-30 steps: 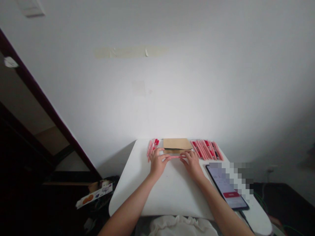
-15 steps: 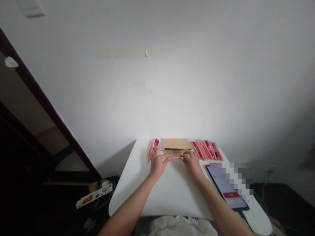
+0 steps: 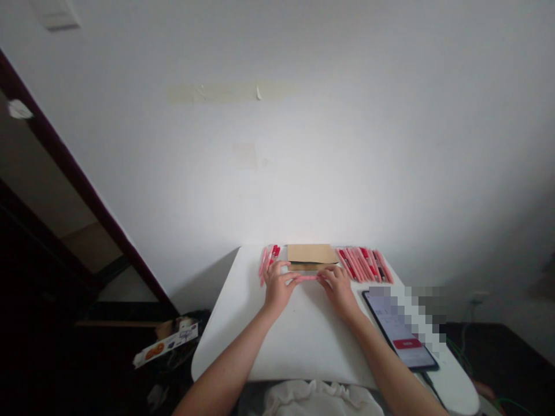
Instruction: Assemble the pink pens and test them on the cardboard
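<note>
Both hands are on one slim pink pen point(image 3: 309, 278), which lies crosswise, roughly level, above or on the middle far part of the white table point(image 3: 312, 335); whether it touches the surface cannot be told. The left hand point(image 3: 276, 287) has thumb and forefinger pinched on the pen's left end, the remaining fingers loosely curled and partly spread. The right hand point(image 3: 338, 289) has thumb and fingertips closed in on the right end, its other fingers bent, none splayed wide. Compared with the two preceding views, change is slight: the right fingertips shift a little about the pen's end, so that the visible length of pen differs marginally, while the left hand keeps its position. The nature of that fingertip action is too small to establish. In this inspector's judgement, work on this single pen is under way and not concluded, since neither hand has let go. The surroundings show no alteration: a small group of pens point(image 3: 270, 257) at far left, partly behind the left hand; a brown cardboard piece point(image 3: 311, 253) at far centre, a dark gap along its near side; a larger row of pink and red pens point(image 3: 365, 264) at far right; and a phone point(image 3: 405, 332) nearer on the right, its screen partly masked.
</note>
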A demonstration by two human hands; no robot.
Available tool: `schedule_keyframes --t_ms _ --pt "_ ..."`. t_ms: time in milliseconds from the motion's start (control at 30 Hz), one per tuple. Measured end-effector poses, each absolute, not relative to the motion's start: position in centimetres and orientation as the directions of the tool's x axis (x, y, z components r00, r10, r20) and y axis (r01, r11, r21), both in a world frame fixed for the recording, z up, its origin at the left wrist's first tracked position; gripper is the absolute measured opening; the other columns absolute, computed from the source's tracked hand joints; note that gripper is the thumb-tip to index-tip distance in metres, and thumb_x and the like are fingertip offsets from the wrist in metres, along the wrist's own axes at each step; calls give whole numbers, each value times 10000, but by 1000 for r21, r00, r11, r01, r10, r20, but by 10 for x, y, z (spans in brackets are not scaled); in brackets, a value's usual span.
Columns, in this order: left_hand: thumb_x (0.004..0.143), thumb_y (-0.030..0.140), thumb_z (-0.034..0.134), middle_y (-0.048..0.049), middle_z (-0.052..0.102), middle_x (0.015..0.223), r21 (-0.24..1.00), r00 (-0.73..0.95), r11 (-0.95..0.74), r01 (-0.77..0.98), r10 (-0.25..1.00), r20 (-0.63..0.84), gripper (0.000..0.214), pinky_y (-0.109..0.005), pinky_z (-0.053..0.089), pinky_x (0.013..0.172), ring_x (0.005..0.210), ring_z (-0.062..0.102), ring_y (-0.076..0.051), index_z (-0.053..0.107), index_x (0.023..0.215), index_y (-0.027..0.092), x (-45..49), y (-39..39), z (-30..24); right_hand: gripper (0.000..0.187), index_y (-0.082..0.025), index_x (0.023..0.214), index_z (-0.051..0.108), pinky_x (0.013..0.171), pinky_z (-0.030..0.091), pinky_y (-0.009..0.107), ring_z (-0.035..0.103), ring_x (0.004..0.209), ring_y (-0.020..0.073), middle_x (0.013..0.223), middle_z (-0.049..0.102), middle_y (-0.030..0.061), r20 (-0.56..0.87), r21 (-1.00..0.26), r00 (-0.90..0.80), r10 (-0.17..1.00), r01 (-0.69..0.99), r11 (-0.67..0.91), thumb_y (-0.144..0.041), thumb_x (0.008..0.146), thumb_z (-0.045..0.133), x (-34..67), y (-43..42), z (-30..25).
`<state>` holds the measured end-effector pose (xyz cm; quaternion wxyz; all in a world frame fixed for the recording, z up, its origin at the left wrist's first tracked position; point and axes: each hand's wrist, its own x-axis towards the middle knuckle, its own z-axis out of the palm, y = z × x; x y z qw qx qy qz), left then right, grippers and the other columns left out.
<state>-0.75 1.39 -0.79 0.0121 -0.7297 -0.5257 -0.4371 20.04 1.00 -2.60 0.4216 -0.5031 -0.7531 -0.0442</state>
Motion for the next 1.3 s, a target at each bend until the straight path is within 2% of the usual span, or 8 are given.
schedule_keyframes --t_ms 200,367,600,867,1033,1167,1300 --pt "744 316 789 -53 658 1118 438 58 -445 781 751 658 94 -535 401 1058 1138 559 -258 787 837 327 -7 13 -4 215 -259 955 699 852 446 413 544 974 253 1026 621 88 696 -332 -139 705 808 487 -353 960 506 201 10 -28" --pt "749 317 781 -51 660 1111 432 58 -445 785 746 664 94 -524 405 1045 1131 560 -255 788 842 332 -8 15 -6 219 -251 1098 653 864 450 412 541 990 255 1055 619 91 688 -363 -134 713 788 498 -363 938 554 202 10 -27" --pt "750 342 779 -51 658 1112 424 66 -447 788 746 663 87 -546 397 1058 1136 561 -257 787 837 337 -9 16 -8 148 -246 958 661 842 440 390 533 948 237 1003 613 74 689 -368 -117 715 793 485 -318 949 532 202 12 -28" --pt "741 356 785 -38 660 1108 402 63 -454 795 721 690 95 -539 395 1057 1123 565 -252 785 835 352 -9 17 -9 229 -254 961 682 843 440 408 518 963 251 1032 602 87 694 -355 -116 710 803 478 -372 973 486 202 11 -30" --pt "768 363 760 -46 657 1115 407 68 -454 793 729 681 95 -549 393 1061 1135 557 -255 784 858 347 -10 18 -9 198 -251 1049 655 847 448 408 527 982 255 1048 597 88 691 -379 -111 715 786 489 -369 954 527 203 12 -30" --pt "773 342 759 -51 658 1118 410 77 -455 790 738 671 97 -539 398 1055 1134 560 -257 786 866 336 -10 18 -9 184 -240 946 661 831 448 401 527 938 243 997 600 82 691 -374 -112 714 790 485 -352 959 515 203 12 -29" --pt "751 311 781 -45 659 1118 414 76 -463 784 733 676 101 -544 396 1056 1135 560 -259 786 847 341 -10 18 -9 229 -242 923 677 834 446 406 523 943 246 997 600 86 699 -351 -111 706 807 475 -383 965 501 202 10 -30"
